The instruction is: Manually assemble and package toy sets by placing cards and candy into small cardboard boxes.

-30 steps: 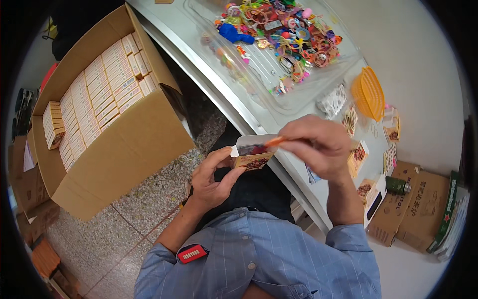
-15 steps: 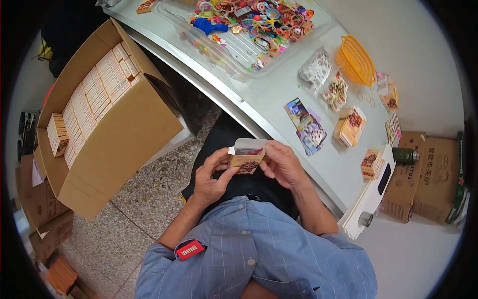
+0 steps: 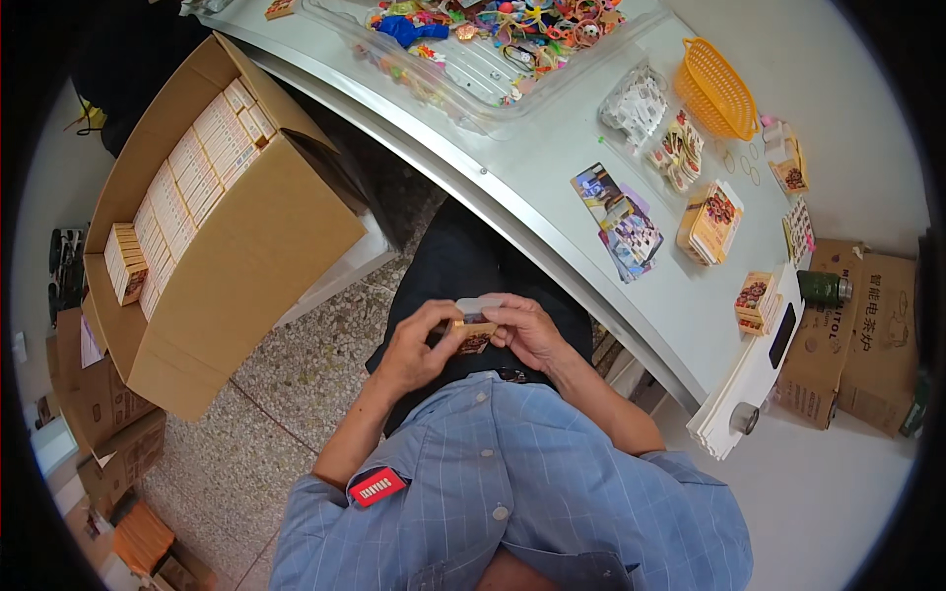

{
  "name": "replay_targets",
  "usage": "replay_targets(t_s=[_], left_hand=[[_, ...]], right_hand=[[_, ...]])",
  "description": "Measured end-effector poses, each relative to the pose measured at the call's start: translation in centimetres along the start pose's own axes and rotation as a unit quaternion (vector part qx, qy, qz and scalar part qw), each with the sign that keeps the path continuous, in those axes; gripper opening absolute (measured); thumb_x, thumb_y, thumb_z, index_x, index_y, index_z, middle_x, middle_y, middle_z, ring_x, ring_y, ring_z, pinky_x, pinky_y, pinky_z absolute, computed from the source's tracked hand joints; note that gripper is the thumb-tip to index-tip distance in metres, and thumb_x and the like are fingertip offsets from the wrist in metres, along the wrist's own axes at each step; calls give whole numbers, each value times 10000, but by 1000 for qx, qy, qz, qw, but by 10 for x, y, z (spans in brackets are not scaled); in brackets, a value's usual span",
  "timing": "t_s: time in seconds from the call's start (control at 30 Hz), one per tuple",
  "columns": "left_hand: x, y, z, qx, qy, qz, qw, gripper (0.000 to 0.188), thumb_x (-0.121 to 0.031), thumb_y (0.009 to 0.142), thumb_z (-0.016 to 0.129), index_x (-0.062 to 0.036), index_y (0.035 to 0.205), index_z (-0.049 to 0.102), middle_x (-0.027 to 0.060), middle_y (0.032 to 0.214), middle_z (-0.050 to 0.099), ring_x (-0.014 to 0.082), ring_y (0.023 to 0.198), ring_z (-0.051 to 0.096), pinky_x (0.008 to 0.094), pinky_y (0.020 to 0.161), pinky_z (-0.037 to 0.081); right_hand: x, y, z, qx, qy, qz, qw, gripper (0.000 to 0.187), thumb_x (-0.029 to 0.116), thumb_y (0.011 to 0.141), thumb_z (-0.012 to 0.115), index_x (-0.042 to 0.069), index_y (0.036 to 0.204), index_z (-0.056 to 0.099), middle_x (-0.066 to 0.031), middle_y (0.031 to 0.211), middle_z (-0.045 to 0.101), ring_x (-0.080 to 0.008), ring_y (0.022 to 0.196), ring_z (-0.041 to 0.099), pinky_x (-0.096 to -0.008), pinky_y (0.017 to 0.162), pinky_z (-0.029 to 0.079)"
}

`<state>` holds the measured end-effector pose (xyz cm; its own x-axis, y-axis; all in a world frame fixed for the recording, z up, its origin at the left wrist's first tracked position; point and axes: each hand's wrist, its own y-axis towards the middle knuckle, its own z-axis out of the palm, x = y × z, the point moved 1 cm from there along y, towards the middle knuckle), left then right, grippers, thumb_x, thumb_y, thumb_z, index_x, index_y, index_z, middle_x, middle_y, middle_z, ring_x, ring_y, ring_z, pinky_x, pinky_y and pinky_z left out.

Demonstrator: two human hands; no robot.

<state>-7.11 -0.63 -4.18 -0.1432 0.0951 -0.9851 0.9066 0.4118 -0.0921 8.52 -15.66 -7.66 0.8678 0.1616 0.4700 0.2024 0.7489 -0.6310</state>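
Above my lap I hold a small printed cardboard box [image 3: 477,338], yellowish with a colourful picture on its front. Its pale top flap stands up at the far side. My left hand [image 3: 419,345] grips the box's left side, thumb across the front. At the right, my right hand [image 3: 527,330] has its fingers closed at the flap and upper edge. What lies inside the box is mostly hidden by my fingers.
At the left stands a big open carton [image 3: 246,256] packed with rows of small boxes. On the white table [image 3: 552,227] are a clear tray [image 3: 493,113] of colourful trinkets, a yellow basket [image 3: 714,89], a bagged bundle [image 3: 636,103], picture cards [image 3: 621,222] and a card stack [image 3: 709,225].
Both hands have drawn the box slightly lower and closer to my body. My right fingers have moved leftward over the box's opening and flap. The whole view has shifted a little.
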Motion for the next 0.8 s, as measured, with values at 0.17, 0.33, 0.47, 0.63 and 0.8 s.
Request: replay_targets(t_s=[0.17, 0.33, 0.47, 0.63, 0.8], left_hand=[[18, 10, -2, -9, -86, -5, 996, 229, -4, 930, 696, 4, 1156, 667, 148, 1228, 654, 196, 1058, 673, 300, 887, 569], [17, 7, 6, -98, -280, -98, 950, 244, -13, 930, 705, -2, 1174, 703, 114, 1214, 672, 163, 1012, 681, 271, 857, 571], [16, 14, -9, -11, -42, 3, 999, 238, 25, 871, 741, -4, 1107, 729, 129, 1175, 679, 180, 1011, 678, 275, 882, 566], [9, 18, -15, 21, -79, -23, 996, 231, 8, 862, 757, 3, 1091, 731, 131, 1131, 694, 174, 997, 681, 273, 830, 569], [0, 22, -14, 9, -33, -38, 999, 218, 18, 849, 757, 9, 1066, 744, 135, 1110, 709, 188, 992, 689, 282, 839, 566]], right_hand=[[-10, 4, -6, 28, -9, -62, 998, 233, 69, 954, 667, -21, 1166, 704, -75, 920, 672, -104, 658, 566, -244, 598, 473], [1, -8, 4, 38, -264, -244, 932, 196, 3, 953, 663, -68, 1126, 720, -138, 1168, 650, -138, 799, 650, -260, 702, 552], [1, -4, -6, 41, -284, -239, 928, 196, -45, 897, 717, -31, 1089, 751, -132, 1184, 663, -150, 889, 675, -254, 764, 575], [0, -3, -6, 40, -328, -287, 899, 213, 4, 863, 773, -11, 1075, 759, -99, 1113, 691, -118, 868, 659, -237, 744, 530], [5, -8, 3, 18, -402, -338, 851, 207, 15, 849, 783, -3, 1053, 761, -121, 1046, 711, -165, 899, 676, -265, 780, 532]])
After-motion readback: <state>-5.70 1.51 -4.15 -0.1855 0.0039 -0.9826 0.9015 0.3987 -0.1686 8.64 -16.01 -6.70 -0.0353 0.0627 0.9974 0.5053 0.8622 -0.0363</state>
